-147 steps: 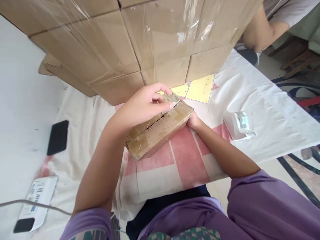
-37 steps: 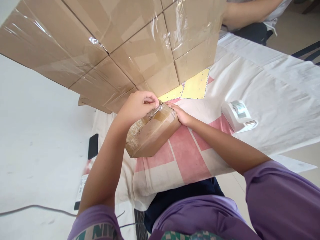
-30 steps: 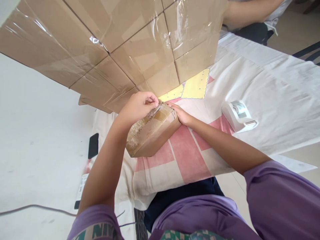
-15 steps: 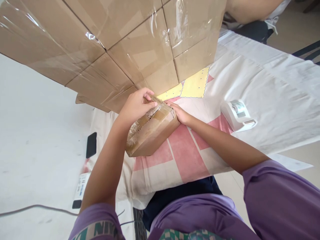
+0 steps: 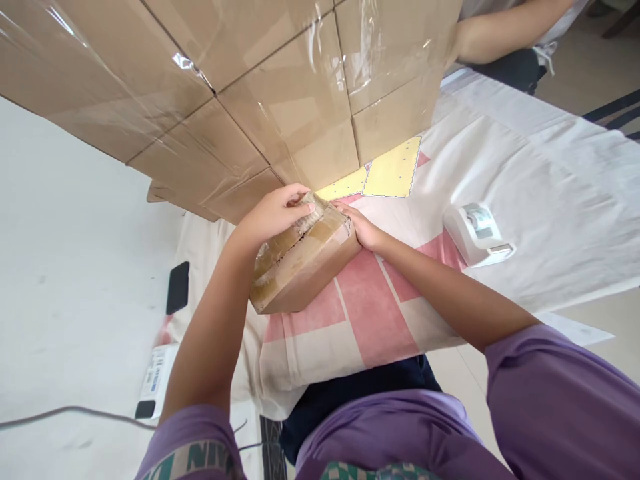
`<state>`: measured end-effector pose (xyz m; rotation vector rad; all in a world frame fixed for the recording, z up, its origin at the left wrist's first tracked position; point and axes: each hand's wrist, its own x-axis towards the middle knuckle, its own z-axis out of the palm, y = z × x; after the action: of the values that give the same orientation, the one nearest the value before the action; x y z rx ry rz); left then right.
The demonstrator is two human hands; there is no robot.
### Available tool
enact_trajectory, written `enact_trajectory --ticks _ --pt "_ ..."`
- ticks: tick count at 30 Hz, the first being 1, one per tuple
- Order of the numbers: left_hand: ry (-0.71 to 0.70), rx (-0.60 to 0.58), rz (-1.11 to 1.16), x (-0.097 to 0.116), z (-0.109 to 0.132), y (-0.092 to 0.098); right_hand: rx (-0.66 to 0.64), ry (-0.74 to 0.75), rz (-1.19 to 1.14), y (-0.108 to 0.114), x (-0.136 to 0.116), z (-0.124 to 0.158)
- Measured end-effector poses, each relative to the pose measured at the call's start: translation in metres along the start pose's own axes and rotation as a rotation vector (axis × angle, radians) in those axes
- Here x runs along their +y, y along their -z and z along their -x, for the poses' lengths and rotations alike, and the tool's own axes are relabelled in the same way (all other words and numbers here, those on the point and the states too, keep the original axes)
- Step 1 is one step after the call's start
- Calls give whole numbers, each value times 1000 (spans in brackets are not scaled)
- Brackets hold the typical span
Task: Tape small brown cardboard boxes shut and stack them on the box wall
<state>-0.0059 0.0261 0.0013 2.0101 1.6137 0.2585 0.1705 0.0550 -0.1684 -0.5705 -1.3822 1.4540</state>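
A small cardboard box (image 5: 310,267) lies tilted on the cloth-covered table in front of me, its top crossed by brown, shiny packing tape (image 5: 280,250). A ragged dark line runs along the taped top. My left hand (image 5: 280,213) is closed over the far upper edge, thumb and fingers pinching a wrinkled piece of the tape there. Its fingertips are partly hidden behind the edge. At the box's right end, my right hand (image 5: 364,227) grips the corner, fingers over the far side and palm against the end.
Large taped cardboard boxes (image 5: 285,87) stand stacked just behind. Yellow scalloped paper (image 5: 393,170) lies at their foot. To the right sits a white tape dispenser (image 5: 477,233). A black phone (image 5: 177,287) and a white power strip (image 5: 157,380) are at left. Another person's arm (image 5: 500,33) shows top right.
The loose, crumpled tape on the box's near left part now looks flatter. My left hand has shifted slightly along the upper edge; my right hand stays at the right end.
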Motion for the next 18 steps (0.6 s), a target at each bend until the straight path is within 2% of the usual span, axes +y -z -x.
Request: enact_trajectory --ticks 5,8,10,13,16,18 --pt "8 -12 49 -2 2 10 -10 3 12 0 0 0" --pt "79 70 100 -17 2 25 -14 -7 3 0 1 1" --pt "179 158 199 -39 1 35 -11 -11 -9 1 4 1" --pt "307 243 506 -84 1 42 4 -11 -12 1 7 0" --pt "381 307 797 -126 3 29 42 -25 5 -1 3 1" --pt "439 313 837 -146 2 10 76 -42 30 -4 -1 4"
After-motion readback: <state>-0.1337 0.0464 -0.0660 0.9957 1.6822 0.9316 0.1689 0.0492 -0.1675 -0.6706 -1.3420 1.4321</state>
